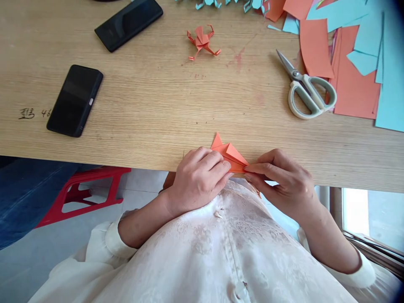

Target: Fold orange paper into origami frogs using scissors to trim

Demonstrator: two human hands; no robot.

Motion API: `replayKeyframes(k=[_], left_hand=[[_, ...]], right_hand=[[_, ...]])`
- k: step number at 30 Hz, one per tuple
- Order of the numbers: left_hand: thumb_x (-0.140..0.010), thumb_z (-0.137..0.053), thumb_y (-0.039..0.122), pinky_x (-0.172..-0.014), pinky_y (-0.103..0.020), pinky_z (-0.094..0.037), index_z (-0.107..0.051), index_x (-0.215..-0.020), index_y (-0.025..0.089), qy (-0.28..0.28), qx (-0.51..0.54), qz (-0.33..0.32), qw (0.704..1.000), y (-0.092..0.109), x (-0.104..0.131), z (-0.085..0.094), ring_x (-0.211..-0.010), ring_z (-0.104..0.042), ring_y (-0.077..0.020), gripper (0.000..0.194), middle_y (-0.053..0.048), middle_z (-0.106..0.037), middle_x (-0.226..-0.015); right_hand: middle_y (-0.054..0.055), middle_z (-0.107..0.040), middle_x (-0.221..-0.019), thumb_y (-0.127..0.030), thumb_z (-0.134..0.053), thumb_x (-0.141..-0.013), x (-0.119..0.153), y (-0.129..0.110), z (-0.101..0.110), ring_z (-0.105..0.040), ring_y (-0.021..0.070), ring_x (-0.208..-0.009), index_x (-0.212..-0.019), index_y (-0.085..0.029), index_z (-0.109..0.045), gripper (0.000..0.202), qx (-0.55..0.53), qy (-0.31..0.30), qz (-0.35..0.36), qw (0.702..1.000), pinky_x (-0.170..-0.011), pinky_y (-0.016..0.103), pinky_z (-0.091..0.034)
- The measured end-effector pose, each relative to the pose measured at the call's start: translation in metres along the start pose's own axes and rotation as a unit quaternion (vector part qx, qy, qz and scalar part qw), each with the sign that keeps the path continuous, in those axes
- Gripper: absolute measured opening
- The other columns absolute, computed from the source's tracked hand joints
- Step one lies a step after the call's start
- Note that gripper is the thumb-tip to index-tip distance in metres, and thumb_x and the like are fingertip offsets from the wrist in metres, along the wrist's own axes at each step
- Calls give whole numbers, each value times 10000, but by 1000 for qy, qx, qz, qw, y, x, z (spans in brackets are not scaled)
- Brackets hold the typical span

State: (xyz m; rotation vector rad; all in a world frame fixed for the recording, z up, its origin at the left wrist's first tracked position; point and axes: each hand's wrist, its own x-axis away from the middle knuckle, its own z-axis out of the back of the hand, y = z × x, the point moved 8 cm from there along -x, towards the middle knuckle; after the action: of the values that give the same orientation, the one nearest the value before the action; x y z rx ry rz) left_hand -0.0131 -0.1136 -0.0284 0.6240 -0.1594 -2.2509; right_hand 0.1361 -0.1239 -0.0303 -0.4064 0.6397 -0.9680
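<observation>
A piece of folded orange paper (236,156) lies at the table's front edge, with one pointed tip up at its left and a raised flap in its middle. My left hand (202,174) rests over its left part, fingers together and pressing on it; the paper under them is hidden. On the right, my right hand (280,181) pinches the paper's right corner between thumb and index finger. Farther back stands a small folded orange figure (202,41) with several thin legs, touched by neither hand.
Scissors (307,90) lie at the right beside orange sheets (355,84) and light blue sheets (391,92). Two black devices, one nearer (74,101) and one farther (129,23), are at the left. Light blue folded pieces (208,3) line the back. A red stool (110,185) stands below left.
</observation>
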Motion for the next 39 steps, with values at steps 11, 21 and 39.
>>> replayKeyframes(k=[11, 21, 39], left_hand=[[-936, -527, 181, -691, -330, -452, -655, -824, 191, -30, -16, 32, 999, -1, -9, -3, -753, -533, -186, 171, -21, -625, -739], [-955, -525, 195, -663, -311, -448, -648, -916, 179, -30, -58, 25, 998, 0, -8, -4, -740, -518, -178, 130, -27, -617, -774], [-949, -540, 98, -721, -285, -509, -669, -969, 220, -22, -18, -75, 997, -3, -2, 6, -866, -611, -152, 179, -11, -714, -1109]], right_hand=[[21, -566, -763, -138, -572, -922, -11, 2, -8, -519, 148, -647, -845, -204, -621, 112, 38, -35, -89, 995, -571, 299, -406], [-2, -533, -744, -125, -575, -915, -13, 2, -11, -488, 142, -653, -846, -198, -564, 101, 48, -35, -93, 994, -595, 295, -381], [25, -541, -801, -99, -533, -934, -11, 0, -10, -519, 163, -699, -913, -206, -623, 141, 35, -44, -26, 998, -607, 304, -392]])
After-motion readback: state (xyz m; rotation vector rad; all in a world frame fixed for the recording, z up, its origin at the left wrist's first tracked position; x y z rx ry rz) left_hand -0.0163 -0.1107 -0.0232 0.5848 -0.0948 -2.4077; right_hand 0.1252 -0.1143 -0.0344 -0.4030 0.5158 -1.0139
